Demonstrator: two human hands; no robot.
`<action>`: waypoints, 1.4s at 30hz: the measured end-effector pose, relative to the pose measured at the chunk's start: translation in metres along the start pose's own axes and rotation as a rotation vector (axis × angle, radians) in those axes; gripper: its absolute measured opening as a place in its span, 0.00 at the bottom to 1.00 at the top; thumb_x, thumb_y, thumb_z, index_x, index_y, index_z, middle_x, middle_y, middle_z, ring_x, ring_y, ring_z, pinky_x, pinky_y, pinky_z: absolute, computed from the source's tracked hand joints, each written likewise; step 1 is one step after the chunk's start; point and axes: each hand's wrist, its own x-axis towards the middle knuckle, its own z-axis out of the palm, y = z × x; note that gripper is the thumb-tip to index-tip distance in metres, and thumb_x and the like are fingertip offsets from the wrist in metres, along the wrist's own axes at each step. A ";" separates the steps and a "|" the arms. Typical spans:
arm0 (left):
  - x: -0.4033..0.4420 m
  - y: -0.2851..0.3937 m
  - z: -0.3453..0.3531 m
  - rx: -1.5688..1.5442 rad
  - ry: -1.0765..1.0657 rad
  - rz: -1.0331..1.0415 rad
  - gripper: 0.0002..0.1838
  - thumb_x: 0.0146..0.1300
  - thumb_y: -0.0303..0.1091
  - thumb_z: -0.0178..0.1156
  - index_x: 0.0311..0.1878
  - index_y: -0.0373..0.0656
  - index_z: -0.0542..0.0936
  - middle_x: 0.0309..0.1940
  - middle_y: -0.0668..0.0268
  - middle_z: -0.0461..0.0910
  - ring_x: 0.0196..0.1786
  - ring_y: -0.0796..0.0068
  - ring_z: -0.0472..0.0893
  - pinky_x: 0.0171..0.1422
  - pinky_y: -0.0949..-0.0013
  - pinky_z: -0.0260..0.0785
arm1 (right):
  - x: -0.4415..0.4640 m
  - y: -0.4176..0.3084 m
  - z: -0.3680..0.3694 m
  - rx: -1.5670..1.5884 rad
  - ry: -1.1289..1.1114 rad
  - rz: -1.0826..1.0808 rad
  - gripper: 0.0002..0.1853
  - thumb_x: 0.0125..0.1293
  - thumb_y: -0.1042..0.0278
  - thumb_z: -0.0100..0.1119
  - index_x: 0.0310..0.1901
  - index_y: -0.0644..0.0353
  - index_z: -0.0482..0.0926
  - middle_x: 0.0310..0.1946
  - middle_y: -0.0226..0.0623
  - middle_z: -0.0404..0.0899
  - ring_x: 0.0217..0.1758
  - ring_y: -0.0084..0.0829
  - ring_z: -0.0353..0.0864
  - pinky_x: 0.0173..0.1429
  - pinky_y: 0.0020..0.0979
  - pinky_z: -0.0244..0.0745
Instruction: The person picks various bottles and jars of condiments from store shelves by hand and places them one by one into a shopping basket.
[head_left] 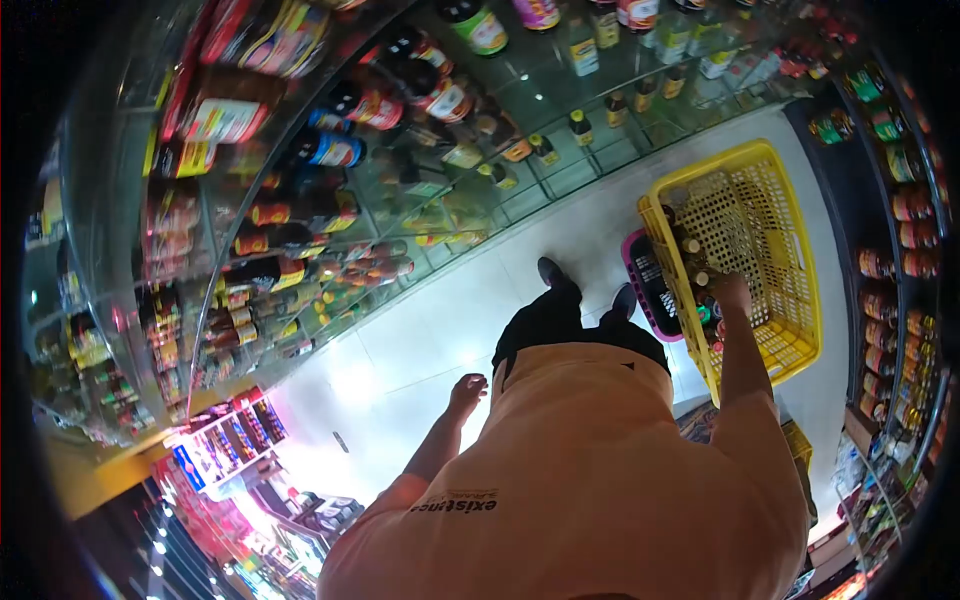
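My left hand (468,392) hangs beside my body over the pale floor, fingers loosely curled and a little apart, holding nothing. On the right, my right hand (732,292) reaches into a yellow basket (768,250), close to several bottles (690,245) standing along its near-left side. Its fingertips are too unclear to tell whether they grip a bottle. A green item (703,314) lies just below that hand. Against the basket's left side is a smaller purple basket (640,275).
Glass shelves (540,190) with many bottles and jars run along the left and top. Dark shelves (850,200) of jars stand at the far right. My shoes (550,270) are on the tiled floor (400,350). A lit display (230,440) is at lower left.
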 end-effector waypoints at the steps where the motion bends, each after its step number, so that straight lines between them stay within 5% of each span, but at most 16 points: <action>1: 0.004 -0.002 -0.003 -0.046 -0.016 0.020 0.18 0.70 0.42 0.59 0.56 0.41 0.78 0.43 0.63 0.85 0.41 0.71 0.85 0.41 0.69 0.75 | -0.005 0.006 0.004 -0.130 0.031 -0.209 0.20 0.67 0.54 0.54 0.52 0.59 0.81 0.49 0.54 0.83 0.54 0.54 0.83 0.54 0.51 0.80; 7: 0.055 -0.003 -0.046 -0.084 0.003 0.065 0.18 0.69 0.43 0.60 0.55 0.42 0.79 0.42 0.64 0.86 0.41 0.71 0.86 0.42 0.69 0.76 | -0.098 -0.011 0.004 0.490 0.394 -0.116 0.18 0.67 0.50 0.58 0.46 0.55 0.82 0.38 0.52 0.85 0.43 0.54 0.84 0.43 0.51 0.76; 11: 0.139 0.012 -0.094 0.087 0.001 0.167 0.26 0.67 0.48 0.63 0.61 0.41 0.75 0.44 0.59 0.86 0.44 0.64 0.86 0.50 0.62 0.77 | -0.168 -0.051 0.032 0.487 0.697 -0.290 0.11 0.72 0.58 0.55 0.45 0.57 0.79 0.33 0.52 0.82 0.39 0.52 0.83 0.39 0.48 0.74; 16: 0.266 0.020 -0.135 0.359 0.032 0.238 0.45 0.61 0.54 0.67 0.74 0.40 0.61 0.62 0.46 0.77 0.64 0.49 0.77 0.68 0.56 0.70 | -0.233 -0.095 0.103 0.475 0.445 -0.493 0.07 0.69 0.63 0.57 0.40 0.58 0.78 0.28 0.48 0.81 0.31 0.50 0.83 0.34 0.46 0.74; 18: 0.288 0.049 -0.147 0.393 -0.005 0.269 0.50 0.60 0.53 0.69 0.77 0.38 0.55 0.69 0.42 0.67 0.71 0.46 0.70 0.74 0.55 0.64 | -0.248 -0.095 0.135 0.380 0.183 -0.319 0.12 0.66 0.58 0.61 0.44 0.57 0.80 0.28 0.48 0.84 0.32 0.50 0.85 0.37 0.44 0.78; 21: 0.327 0.072 -0.155 0.555 0.097 0.492 0.56 0.58 0.51 0.70 0.78 0.32 0.47 0.76 0.39 0.54 0.77 0.44 0.57 0.78 0.52 0.56 | -0.264 -0.082 0.178 0.409 0.114 -0.268 0.12 0.66 0.58 0.61 0.43 0.56 0.81 0.27 0.47 0.84 0.28 0.47 0.84 0.35 0.42 0.78; 23: 0.348 0.080 -0.156 0.593 0.137 0.514 0.57 0.58 0.51 0.70 0.78 0.31 0.46 0.77 0.40 0.50 0.78 0.43 0.56 0.79 0.51 0.55 | -0.267 -0.065 0.200 0.567 -0.112 0.058 0.07 0.65 0.65 0.61 0.40 0.58 0.81 0.23 0.41 0.83 0.19 0.35 0.80 0.23 0.37 0.74; 26: 0.367 0.100 -0.155 0.612 0.141 0.475 0.61 0.59 0.53 0.69 0.78 0.29 0.40 0.79 0.42 0.40 0.80 0.42 0.50 0.80 0.51 0.52 | -0.270 -0.027 0.233 0.547 -0.159 0.089 0.06 0.65 0.66 0.61 0.39 0.58 0.81 0.23 0.39 0.83 0.16 0.30 0.78 0.19 0.34 0.74; 29: 0.408 0.105 -0.151 0.902 0.432 0.620 0.64 0.57 0.58 0.68 0.78 0.28 0.36 0.81 0.45 0.35 0.82 0.45 0.44 0.81 0.52 0.52 | -0.274 -0.021 0.249 0.574 -0.159 0.231 0.09 0.64 0.64 0.60 0.43 0.56 0.82 0.26 0.40 0.84 0.20 0.31 0.81 0.25 0.35 0.78; 30: 0.387 0.128 -0.149 0.727 0.438 0.466 0.63 0.57 0.54 0.70 0.79 0.33 0.38 0.81 0.50 0.35 0.81 0.46 0.46 0.81 0.54 0.52 | -0.277 -0.015 0.260 0.599 -0.153 0.241 0.09 0.64 0.63 0.60 0.42 0.56 0.82 0.25 0.40 0.84 0.19 0.31 0.80 0.24 0.34 0.77; 32: 0.388 0.144 -0.152 0.622 0.406 0.528 0.61 0.55 0.47 0.72 0.80 0.42 0.40 0.81 0.52 0.36 0.80 0.46 0.52 0.79 0.54 0.57 | -0.288 -0.033 0.245 0.644 -0.160 0.268 0.09 0.65 0.63 0.60 0.43 0.56 0.83 0.25 0.41 0.84 0.18 0.30 0.80 0.23 0.34 0.77; 34: 0.401 0.146 -0.146 0.542 0.462 0.509 0.57 0.53 0.37 0.74 0.79 0.53 0.47 0.78 0.52 0.48 0.70 0.46 0.69 0.69 0.52 0.69 | -0.303 -0.060 0.220 0.532 -0.194 0.193 0.12 0.65 0.60 0.60 0.45 0.55 0.83 0.25 0.41 0.84 0.20 0.31 0.81 0.27 0.36 0.79; 36: 0.397 0.156 -0.147 0.642 0.503 0.403 0.52 0.54 0.36 0.74 0.78 0.59 0.52 0.72 0.54 0.57 0.66 0.47 0.73 0.65 0.51 0.73 | -0.304 -0.068 0.212 0.449 -0.203 0.195 0.13 0.66 0.58 0.59 0.48 0.54 0.83 0.28 0.47 0.85 0.29 0.40 0.86 0.37 0.41 0.81; 37: 0.398 0.156 -0.148 0.644 0.477 0.375 0.41 0.56 0.35 0.71 0.71 0.59 0.62 0.65 0.54 0.64 0.62 0.48 0.75 0.61 0.49 0.75 | -0.303 -0.074 0.205 0.378 -0.175 0.125 0.15 0.66 0.56 0.60 0.49 0.53 0.82 0.32 0.49 0.85 0.35 0.45 0.86 0.43 0.43 0.81; 39: 0.401 0.152 -0.151 0.620 0.452 0.374 0.36 0.57 0.35 0.70 0.68 0.57 0.65 0.63 0.54 0.66 0.61 0.47 0.76 0.59 0.48 0.75 | -0.306 -0.083 0.187 0.256 -0.164 0.032 0.16 0.65 0.54 0.62 0.51 0.50 0.82 0.42 0.53 0.85 0.49 0.53 0.84 0.53 0.46 0.79; 42: 0.411 0.107 -0.151 0.581 0.501 0.492 0.25 0.60 0.37 0.68 0.58 0.52 0.70 0.57 0.52 0.72 0.55 0.46 0.79 0.57 0.47 0.75 | -0.300 -0.077 0.176 0.166 -0.154 0.013 0.16 0.65 0.55 0.62 0.51 0.50 0.82 0.43 0.50 0.85 0.50 0.52 0.84 0.55 0.46 0.79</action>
